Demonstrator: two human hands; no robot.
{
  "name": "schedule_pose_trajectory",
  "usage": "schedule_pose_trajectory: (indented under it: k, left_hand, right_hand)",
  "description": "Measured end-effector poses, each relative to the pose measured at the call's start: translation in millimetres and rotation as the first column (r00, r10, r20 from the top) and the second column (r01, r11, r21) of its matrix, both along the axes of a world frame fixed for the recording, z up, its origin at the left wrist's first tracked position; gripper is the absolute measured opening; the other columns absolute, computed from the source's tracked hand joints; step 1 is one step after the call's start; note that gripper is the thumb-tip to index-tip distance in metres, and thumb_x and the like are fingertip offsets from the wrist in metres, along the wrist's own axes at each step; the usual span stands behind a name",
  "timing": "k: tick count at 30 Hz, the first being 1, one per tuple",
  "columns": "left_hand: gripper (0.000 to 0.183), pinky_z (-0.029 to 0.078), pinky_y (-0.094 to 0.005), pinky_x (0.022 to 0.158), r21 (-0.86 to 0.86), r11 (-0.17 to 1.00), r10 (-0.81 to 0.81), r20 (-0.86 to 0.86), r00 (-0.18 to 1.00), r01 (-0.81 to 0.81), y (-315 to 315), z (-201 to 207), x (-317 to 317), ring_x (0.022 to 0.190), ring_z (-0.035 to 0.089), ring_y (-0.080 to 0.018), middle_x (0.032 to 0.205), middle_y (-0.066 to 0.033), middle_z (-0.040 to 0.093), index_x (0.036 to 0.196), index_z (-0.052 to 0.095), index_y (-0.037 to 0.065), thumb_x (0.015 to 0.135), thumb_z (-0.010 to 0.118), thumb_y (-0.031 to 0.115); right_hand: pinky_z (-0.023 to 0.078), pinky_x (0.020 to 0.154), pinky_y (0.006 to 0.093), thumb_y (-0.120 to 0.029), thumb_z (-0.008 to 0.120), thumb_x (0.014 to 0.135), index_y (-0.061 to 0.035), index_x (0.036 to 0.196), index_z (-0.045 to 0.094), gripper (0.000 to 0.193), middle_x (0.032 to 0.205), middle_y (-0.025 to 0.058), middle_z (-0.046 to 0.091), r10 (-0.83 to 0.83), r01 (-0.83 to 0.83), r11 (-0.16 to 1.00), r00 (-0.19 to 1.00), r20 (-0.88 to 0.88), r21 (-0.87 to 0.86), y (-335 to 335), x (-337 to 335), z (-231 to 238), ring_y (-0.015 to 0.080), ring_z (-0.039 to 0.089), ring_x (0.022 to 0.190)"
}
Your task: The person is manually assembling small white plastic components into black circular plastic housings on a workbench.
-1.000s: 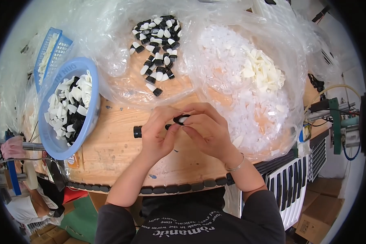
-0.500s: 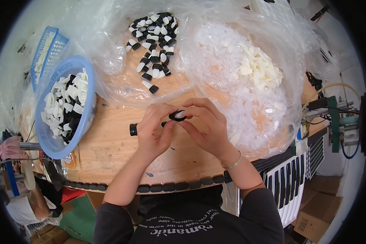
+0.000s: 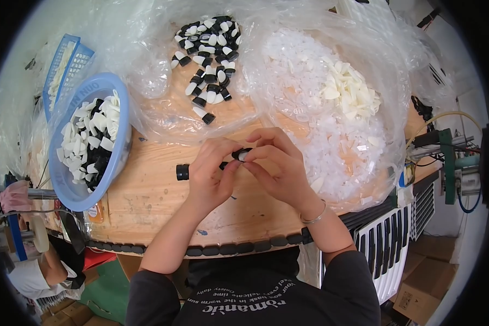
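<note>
Above the middle of the table, my left hand (image 3: 209,171) and my right hand (image 3: 280,173) meet fingertip to fingertip. Both are closed on a small black cap with a white insert (image 3: 243,156), held between thumbs and forefingers. Another small black piece (image 3: 223,165) shows in the curl of my left hand; most of it is hidden by fingers. Lying on the wood beside my left knuckles is a round black cap (image 3: 182,172). Farther off, a heap of black caps with white tongue-shaped pieces (image 3: 207,46) spreads over plastic film, with one such capped piece (image 3: 204,115) nearest my hands.
On the left stands a blue basin (image 3: 124,108) of loose white and black pieces, with a blue basket (image 3: 81,60) behind it. Clear film (image 3: 388,163) on the right bears translucent bits (image 3: 331,141) and cream-coloured flat pieces (image 3: 353,89). Black padding (image 3: 225,250) lines the near table edge.
The black cap with the white insert has turned a little between my fingertips, and my right fingers have shifted over it. The whole view has moved slightly; the heaps look the same.
</note>
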State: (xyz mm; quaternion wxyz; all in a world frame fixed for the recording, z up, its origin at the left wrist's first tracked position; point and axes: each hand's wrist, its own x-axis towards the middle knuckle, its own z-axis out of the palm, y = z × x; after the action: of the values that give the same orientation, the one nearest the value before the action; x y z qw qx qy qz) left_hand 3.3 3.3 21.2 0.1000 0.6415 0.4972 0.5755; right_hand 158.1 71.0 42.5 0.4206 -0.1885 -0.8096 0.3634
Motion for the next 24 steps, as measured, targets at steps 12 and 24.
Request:
schedule_pose_trajectory:
  k: [12, 24]
  left_hand:
    - [0.031, 0.049, -0.0340, 0.074, -0.118, 0.993, 0.026, 0.014, 1.000, -0.024, -1.1, 3.1, -0.7, 0.084, 0.060, -0.0307, 0.091, -0.0156, 0.062, 0.097, 0.061, -0.001, 0.068, 0.064, -0.014]
    - [0.030, 0.049, -0.0323, 0.074, -0.226, 0.974, 0.041, 0.214, 0.976, 0.009, -4.7, -5.4, 1.5, 0.082, 0.060, -0.0294, 0.088, -0.0149, 0.062, 0.098, 0.062, -0.001, 0.070, 0.065, -0.012]
  right_hand:
    - [0.050, 0.074, 0.0281, 0.006, 0.069, 0.074, -0.0026, 0.088, 0.064, 0.017, 0.098, 0.0095, 0.059, 0.054, -0.050, 0.991, 0.998, 0.029, -0.125, 7.3, 4.8, 3.2, 0.0207, 0.060, 0.082]
    - [0.050, 0.067, 0.0294, 0.006, 0.069, 0.074, -0.0020, 0.085, 0.059, 0.017, 0.097, 0.0099, 0.059, -0.055, 0.029, 0.951, 0.996, 0.075, 0.309, 5.2, 1.7, -1.5, 0.0227, 0.060, 0.078]
